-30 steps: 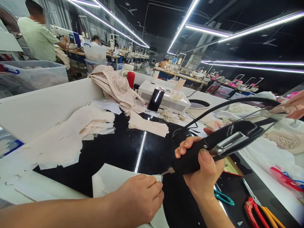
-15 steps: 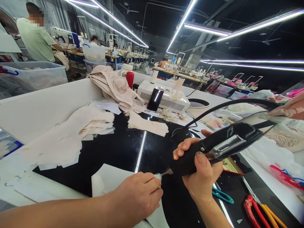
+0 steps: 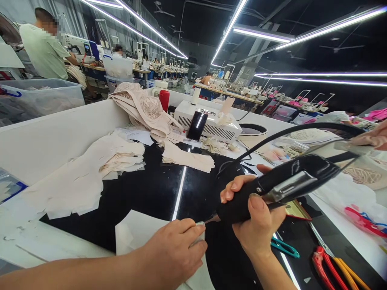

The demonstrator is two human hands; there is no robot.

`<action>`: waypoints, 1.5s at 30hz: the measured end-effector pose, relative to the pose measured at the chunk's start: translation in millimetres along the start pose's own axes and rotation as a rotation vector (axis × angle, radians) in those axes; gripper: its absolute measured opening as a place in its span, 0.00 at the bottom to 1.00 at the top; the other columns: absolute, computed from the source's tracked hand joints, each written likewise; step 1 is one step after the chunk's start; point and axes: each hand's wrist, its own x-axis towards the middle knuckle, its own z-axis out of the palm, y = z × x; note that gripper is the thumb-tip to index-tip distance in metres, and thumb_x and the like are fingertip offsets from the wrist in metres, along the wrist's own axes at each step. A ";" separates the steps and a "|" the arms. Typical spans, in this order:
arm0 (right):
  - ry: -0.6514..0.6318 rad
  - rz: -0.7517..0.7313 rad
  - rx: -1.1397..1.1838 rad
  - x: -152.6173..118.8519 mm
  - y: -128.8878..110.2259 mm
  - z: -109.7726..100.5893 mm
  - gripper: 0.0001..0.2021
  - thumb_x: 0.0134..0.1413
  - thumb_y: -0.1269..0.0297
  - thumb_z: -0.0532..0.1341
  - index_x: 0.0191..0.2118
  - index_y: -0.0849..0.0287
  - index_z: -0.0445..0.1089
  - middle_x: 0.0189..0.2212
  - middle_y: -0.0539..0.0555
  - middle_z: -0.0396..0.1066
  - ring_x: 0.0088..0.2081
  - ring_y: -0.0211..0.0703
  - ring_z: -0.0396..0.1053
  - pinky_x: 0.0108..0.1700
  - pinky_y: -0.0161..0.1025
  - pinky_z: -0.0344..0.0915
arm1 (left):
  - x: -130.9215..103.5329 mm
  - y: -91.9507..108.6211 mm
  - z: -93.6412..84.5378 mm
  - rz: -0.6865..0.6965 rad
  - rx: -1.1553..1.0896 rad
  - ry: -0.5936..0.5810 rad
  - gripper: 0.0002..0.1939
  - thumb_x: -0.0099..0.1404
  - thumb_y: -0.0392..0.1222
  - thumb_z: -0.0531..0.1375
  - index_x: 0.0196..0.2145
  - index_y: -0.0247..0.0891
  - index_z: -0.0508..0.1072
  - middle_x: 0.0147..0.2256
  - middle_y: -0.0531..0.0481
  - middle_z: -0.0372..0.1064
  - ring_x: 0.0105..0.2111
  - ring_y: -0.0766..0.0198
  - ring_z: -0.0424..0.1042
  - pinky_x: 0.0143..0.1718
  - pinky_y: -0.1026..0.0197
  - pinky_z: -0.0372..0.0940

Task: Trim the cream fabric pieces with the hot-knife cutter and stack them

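Pinching small pale piece with left hand toward desk's near edge; clasping with right hand black tool, probably hefty, rigid, best held mid-barrel.

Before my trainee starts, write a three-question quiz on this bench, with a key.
1. Which of the person's own hands grips the black handheld tool?
2. True or false: in the picture, the teal tool lies to the right of the left hand.
3. What stands in front of the white vented box? A) scissors B) a phone C) a fan

Key: 1. The right hand. 2. True. 3. B.
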 end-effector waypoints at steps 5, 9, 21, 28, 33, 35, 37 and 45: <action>-0.009 -0.010 -0.008 -1.3 -1.2 -1.7 0.22 0.60 0.57 0.73 0.56 0.49 0.69 0.31 0.45 0.73 0.26 0.38 0.71 0.27 0.37 0.73 | -0.2 -0.8 -1.7 0.009 -0.004 0.008 0.12 0.81 0.40 0.57 0.43 0.34 0.79 0.49 0.46 0.80 0.52 0.62 0.74 0.57 0.59 0.65; -0.002 -0.006 -0.007 -1.4 -1.3 -1.4 0.22 0.60 0.57 0.73 0.56 0.48 0.69 0.32 0.45 0.73 0.26 0.38 0.71 0.27 0.37 0.74 | -0.6 -0.9 0.0 0.007 -0.006 0.003 0.11 0.81 0.41 0.57 0.44 0.34 0.79 0.50 0.46 0.80 0.52 0.62 0.74 0.57 0.59 0.65; 0.003 -0.012 0.008 -1.7 -5.5 0.0 0.22 0.59 0.57 0.73 0.56 0.48 0.70 0.31 0.45 0.73 0.26 0.38 0.71 0.26 0.36 0.73 | 2.0 -0.6 1.3 0.021 -0.005 0.030 0.10 0.80 0.36 0.58 0.40 0.33 0.78 0.45 0.47 0.79 0.48 0.63 0.75 0.54 0.58 0.66; 0.009 -0.006 -0.019 -4.3 -1.7 1.4 0.18 0.62 0.60 0.72 0.53 0.49 0.69 0.32 0.45 0.74 0.26 0.37 0.72 0.29 0.37 0.75 | -2.0 1.7 3.8 -0.017 -0.010 0.038 0.10 0.80 0.37 0.57 0.43 0.34 0.78 0.50 0.45 0.79 0.47 0.62 0.76 0.51 0.58 0.68; 0.010 -0.019 0.007 -4.9 -2.7 4.3 0.19 0.61 0.59 0.72 0.53 0.49 0.68 0.31 0.44 0.74 0.26 0.37 0.72 0.27 0.37 0.74 | -5.6 2.5 10.0 -0.005 0.005 0.040 0.08 0.79 0.38 0.59 0.42 0.34 0.77 0.50 0.44 0.78 0.46 0.60 0.76 0.49 0.57 0.68; 0.004 -0.021 -0.003 -5.3 -2.4 5.0 0.19 0.60 0.58 0.72 0.54 0.49 0.68 0.32 0.45 0.74 0.26 0.38 0.72 0.27 0.37 0.74 | -5.3 2.7 11.2 -0.004 0.011 0.057 0.08 0.79 0.38 0.60 0.42 0.34 0.77 0.50 0.44 0.79 0.45 0.60 0.76 0.47 0.57 0.68; 0.006 -0.008 -0.021 -5.7 -2.0 5.6 0.19 0.61 0.59 0.72 0.54 0.49 0.68 0.32 0.45 0.74 0.26 0.38 0.72 0.27 0.37 0.74 | -4.3 3.1 11.4 -0.015 0.003 0.072 0.08 0.79 0.38 0.60 0.43 0.33 0.77 0.50 0.44 0.79 0.45 0.60 0.76 0.46 0.57 0.69; -0.001 -0.010 -0.001 -6.4 -2.5 10.8 0.20 0.61 0.57 0.72 0.55 0.48 0.68 0.30 0.44 0.73 0.25 0.38 0.72 0.27 0.38 0.73 | -3.5 3.9 9.8 -0.036 0.000 0.078 0.06 0.77 0.36 0.61 0.41 0.34 0.76 0.49 0.45 0.80 0.44 0.59 0.77 0.42 0.57 0.70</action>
